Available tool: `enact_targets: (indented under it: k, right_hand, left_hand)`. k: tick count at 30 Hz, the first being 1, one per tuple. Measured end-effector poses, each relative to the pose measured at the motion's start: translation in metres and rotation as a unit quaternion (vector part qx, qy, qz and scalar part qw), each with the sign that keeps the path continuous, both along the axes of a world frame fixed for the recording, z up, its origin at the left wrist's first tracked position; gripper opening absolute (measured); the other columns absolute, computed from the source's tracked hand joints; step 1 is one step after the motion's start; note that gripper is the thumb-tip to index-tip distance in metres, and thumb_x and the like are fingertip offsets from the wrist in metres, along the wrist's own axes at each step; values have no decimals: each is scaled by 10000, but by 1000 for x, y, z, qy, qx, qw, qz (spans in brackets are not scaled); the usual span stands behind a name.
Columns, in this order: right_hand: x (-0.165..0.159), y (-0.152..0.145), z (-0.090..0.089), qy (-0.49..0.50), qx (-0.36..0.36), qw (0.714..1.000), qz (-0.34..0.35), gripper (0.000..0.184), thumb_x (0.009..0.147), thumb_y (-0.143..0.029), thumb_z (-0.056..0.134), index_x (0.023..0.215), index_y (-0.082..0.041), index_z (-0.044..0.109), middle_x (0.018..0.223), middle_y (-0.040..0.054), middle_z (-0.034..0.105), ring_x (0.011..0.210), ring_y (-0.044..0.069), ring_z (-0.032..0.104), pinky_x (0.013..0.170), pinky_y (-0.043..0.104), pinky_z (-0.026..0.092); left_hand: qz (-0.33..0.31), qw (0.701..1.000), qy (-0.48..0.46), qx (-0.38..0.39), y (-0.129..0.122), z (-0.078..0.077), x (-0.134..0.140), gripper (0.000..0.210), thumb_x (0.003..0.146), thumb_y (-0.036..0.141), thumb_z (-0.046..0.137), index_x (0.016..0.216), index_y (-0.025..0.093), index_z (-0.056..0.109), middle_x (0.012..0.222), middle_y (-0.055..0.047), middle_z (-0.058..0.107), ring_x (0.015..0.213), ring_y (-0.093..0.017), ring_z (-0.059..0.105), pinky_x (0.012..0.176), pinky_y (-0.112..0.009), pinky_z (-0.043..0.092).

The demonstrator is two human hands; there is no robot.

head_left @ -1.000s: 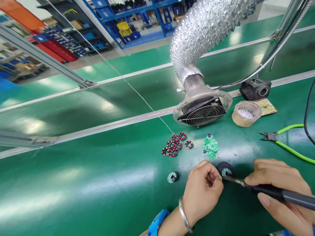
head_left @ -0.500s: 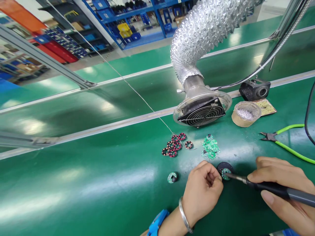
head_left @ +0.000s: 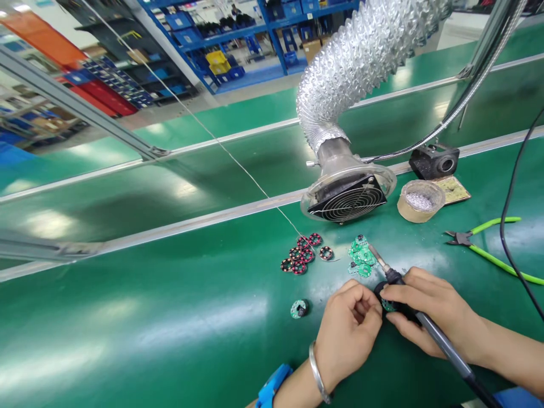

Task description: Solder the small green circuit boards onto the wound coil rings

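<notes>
My left hand (head_left: pixel 349 328) is closed in a pinch at the left edge of a round black piece (head_left: pixel 378 290). Whatever its fingertips hold is hidden. On that piece sits a small green ring-shaped circuit board (head_left: pixel 386 306), partly covered by my right hand (head_left: pixel 442 314). My right hand grips a soldering iron (head_left: pixel 440 339), its thumb and forefinger reaching to either side of the board. The iron's tip points up and away, beside a pile of green circuit boards (head_left: pixel 361 256). Left of my hands lies another green board on a dark round part (head_left: pixel 300 309).
Several red-and-black wound coils (head_left: pixel 300 255) lie beyond my left hand, under a solder wire (head_left: pixel 255 180). A fume extractor fan (head_left: pixel 351 201) hangs over the green bench (head_left: pixel 170 317). To the right are a tub of solder bits (head_left: pixel 416 211), a sponge tray (head_left: pixel 454 190) and green-handled cutters (head_left: pixel 461 238).
My right hand has moved left to the board, and the iron's tip has swung off the board, up and away. My left hand has stayed in place.
</notes>
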State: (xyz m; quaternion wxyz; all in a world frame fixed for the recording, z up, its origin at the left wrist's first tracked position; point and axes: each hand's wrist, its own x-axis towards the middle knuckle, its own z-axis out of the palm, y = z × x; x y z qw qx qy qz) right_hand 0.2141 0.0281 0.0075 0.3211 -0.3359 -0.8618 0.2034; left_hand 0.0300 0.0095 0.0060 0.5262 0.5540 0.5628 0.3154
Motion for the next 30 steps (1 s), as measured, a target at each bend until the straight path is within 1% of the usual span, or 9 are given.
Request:
enact_targets:
  k: [4, 11, 14, 16, 19, 21, 24, 27, 30]
  right_hand:
    - [-3, -1, -3, 16, 13, 1000, -2, 299, 818, -67, 521, 1082, -197, 580, 789, 24, 588, 691, 161, 498, 626, 280, 462]
    - [-3, -1, -3, 43, 22, 999, 3, 318, 813, -50, 514, 1094, -189, 568, 787, 26, 581, 683, 156, 480, 618, 280, 450]
    - [2, -1, -1, 49, 4, 999, -1, 305, 822, -63, 528, 1097, -190, 561, 790, 24, 602, 680, 154, 505, 620, 282, 461]
    - [5, -1, 1, 56, -22, 998, -9, 306, 826, -66, 537, 1105, -192, 557, 815, 26, 632, 686, 151, 543, 632, 280, 478]
    - [10, -1, 3, 69, -57, 996, -19, 321, 826, -59, 541, 1118, -190, 562, 884, 37, 672, 723, 144, 595, 672, 276, 508]
    - [11, -1, 3, 73, -74, 994, -24, 323, 830, -59, 542, 1123, -193, 567, 904, 36, 679, 747, 142, 609, 692, 273, 514]
    - [12, -3, 1, 72, -99, 992, -23, 313, 849, -64, 538, 1126, -207, 562, 922, 34, 678, 778, 142, 623, 714, 272, 517]
    - [11, -3, -3, 64, -91, 994, -13, 310, 864, -74, 540, 1138, -217, 557, 964, 46, 688, 792, 150, 639, 724, 277, 525]
    - [9, -3, -6, 55, -77, 995, -15, 295, 867, -95, 558, 1131, -225, 563, 976, 43, 697, 792, 154, 646, 720, 274, 529]
  left_hand:
    - [-3, 1000, 1, 10, -1, -1, 0, 116, 705, 76, 516, 641, 162, 560, 690, 12, 511, 538, -77, 444, 490, -184, 362]
    - [-25, 999, 27, 30, -2, -1, 0, 115, 744, 85, 513, 667, 163, 548, 699, 13, 501, 542, -78, 442, 490, -183, 362]
    - [-31, 998, 26, 38, -3, -1, -1, 87, 761, 102, 538, 702, 161, 563, 726, 11, 503, 533, -71, 444, 475, -177, 364]
    - [-31, 998, 18, 49, -3, -2, -2, 46, 778, 134, 573, 797, 158, 607, 773, 4, 520, 521, -64, 446, 465, -177, 370]
    - [-33, 996, 13, 76, -2, -5, -2, 134, 796, 163, 613, 917, 171, 670, 812, -10, 569, 528, -67, 464, 485, -186, 391]
    - [-31, 996, 14, 85, -1, -6, 0, 118, 802, 167, 624, 887, 178, 706, 800, -20, 603, 545, -77, 482, 502, -192, 401]
    - [-14, 996, 20, 81, 2, -4, 6, 99, 787, 143, 627, 777, 168, 722, 765, -25, 621, 554, -83, 500, 509, -194, 406]
    - [0, 998, 29, 62, 4, -1, 8, 110, 740, 86, 627, 679, 152, 691, 711, -7, 595, 532, -71, 489, 502, -186, 398]
    - [-10, 1000, 9, 20, 5, -3, 4, 62, 712, 92, 667, 719, 153, 679, 692, 12, 584, 511, -62, 472, 481, -176, 393]
